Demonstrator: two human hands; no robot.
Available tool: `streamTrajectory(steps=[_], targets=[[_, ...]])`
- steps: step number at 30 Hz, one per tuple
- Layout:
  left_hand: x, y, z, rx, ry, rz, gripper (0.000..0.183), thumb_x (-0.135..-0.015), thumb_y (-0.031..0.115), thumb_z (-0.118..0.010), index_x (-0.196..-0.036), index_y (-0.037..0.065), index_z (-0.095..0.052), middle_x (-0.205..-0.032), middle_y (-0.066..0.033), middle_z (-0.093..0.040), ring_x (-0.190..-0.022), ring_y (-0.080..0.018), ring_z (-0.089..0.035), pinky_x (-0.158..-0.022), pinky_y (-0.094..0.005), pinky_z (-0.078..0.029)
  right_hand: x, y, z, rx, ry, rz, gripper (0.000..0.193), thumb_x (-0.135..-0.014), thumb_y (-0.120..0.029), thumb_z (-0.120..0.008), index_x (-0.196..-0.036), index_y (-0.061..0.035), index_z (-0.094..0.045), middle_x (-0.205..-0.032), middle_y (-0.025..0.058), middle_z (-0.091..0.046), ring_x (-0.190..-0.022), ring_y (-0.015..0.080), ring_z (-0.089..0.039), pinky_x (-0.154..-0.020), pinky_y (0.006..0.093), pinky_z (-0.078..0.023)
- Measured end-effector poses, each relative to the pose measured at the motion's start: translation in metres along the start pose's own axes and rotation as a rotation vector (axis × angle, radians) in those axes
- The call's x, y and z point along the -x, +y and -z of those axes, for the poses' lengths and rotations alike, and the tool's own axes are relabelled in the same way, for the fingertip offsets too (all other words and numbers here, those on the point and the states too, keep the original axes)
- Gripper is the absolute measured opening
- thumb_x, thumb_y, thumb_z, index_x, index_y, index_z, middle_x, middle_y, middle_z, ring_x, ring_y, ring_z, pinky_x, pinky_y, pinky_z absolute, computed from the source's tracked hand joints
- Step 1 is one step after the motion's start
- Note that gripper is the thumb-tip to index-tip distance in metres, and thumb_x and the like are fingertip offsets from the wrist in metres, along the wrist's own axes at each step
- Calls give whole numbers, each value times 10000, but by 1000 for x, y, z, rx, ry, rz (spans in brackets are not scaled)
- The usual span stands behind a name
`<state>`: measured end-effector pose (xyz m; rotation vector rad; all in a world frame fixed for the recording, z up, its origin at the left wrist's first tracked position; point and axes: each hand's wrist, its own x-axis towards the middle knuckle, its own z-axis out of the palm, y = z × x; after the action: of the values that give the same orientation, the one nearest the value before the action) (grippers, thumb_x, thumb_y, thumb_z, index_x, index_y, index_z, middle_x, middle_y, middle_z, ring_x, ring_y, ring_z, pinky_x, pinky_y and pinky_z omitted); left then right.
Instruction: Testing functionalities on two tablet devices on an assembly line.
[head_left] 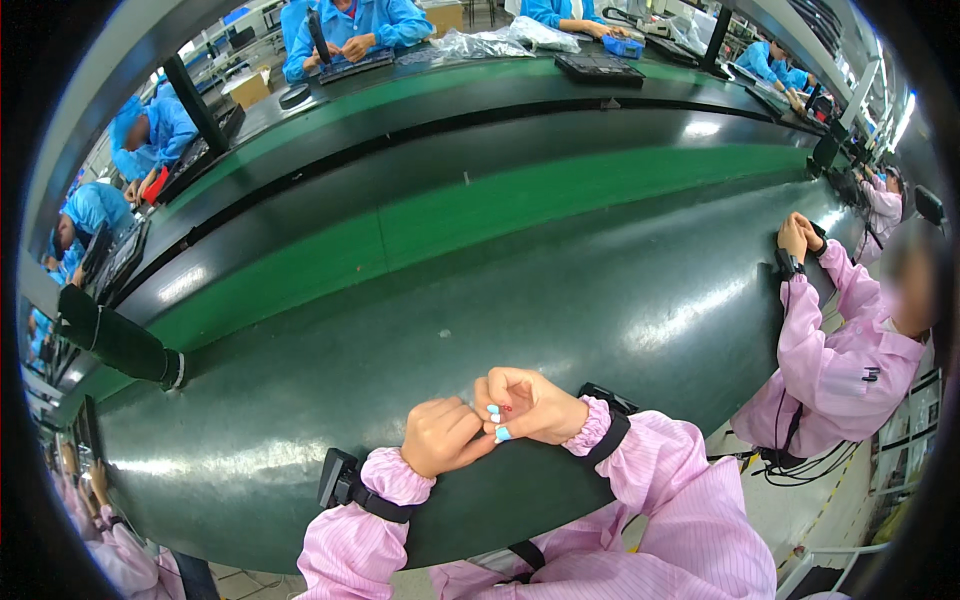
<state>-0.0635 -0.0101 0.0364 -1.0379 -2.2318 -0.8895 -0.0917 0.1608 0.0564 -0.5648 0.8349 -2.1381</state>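
My left hand (pixel 441 436) and my right hand (pixel 531 406) meet above the near part of the dark green table, their fingertips touching. The left fingers are curled in, and the thumb points toward the right hand. On the right, thumb and fingers bend into a pinch. Light blue and white patches (pixel 502 433) show on the fingertips, with a tiny red spot beside them; whether these are coverings or a small held thing, I cannot tell. Any object between the fingers is hidden or too small to name. Black devices are strapped on my left wrist (pixel 345 480) and right wrist (pixel 608 400).
The dark green tabletop (pixel 330 380) spreads ahead, with a bright green strip (pixel 450 220) beyond it. A dark padded post (pixel 115 335) stands at left. A person in pink (pixel 830 370) sits at right, hands joined. Across the line, people in blue work near plastic bags (pixel 500 40) and a black tray (pixel 598 69).
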Motion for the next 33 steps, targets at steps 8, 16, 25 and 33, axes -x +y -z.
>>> streamTrajectory(steps=[8,16,25,33], targets=[[-19,10,17,23,128,-62,190,-612,175,-700,-600,68,-543,-506,-43,-446,-405,-202,-433,-387,-314,-318,-9,-14,-13,-191,-116,-31,288,-664,92,-598,-701,-94,-382,-790,25,-409,-734,120,-431,-621,239,-388],[-61,52,75,77,302,-132,219,-583,102,-748,-645,72,-540,-518,-26,-489,-404,-163,-452,-375,-260,-320,-33,-51,-71,-199,-446,107,307,-629,100,-598,-675,-100,-369,-764,25,-377,-711,126,-388,-571,234,-356],[-59,70,90,281,277,-111,346,-620,-12,-702,-901,54,-509,-660,-59,-615,-516,-178,-590,-459,-261,-443,-34,-45,-86,-222,-523,143,284,-616,69,-596,-648,-116,-383,-745,11,-393,-715,132,-428,-601,245,-370],[-65,68,93,256,225,-50,263,-628,61,-715,-880,63,-639,-565,-4,-536,-446,-140,-502,-404,-242,-370,-36,-47,-81,-176,-478,143,271,-630,59,-593,-628,-118,-387,-743,0,-423,-715,135,-434,-634,261,-339]])
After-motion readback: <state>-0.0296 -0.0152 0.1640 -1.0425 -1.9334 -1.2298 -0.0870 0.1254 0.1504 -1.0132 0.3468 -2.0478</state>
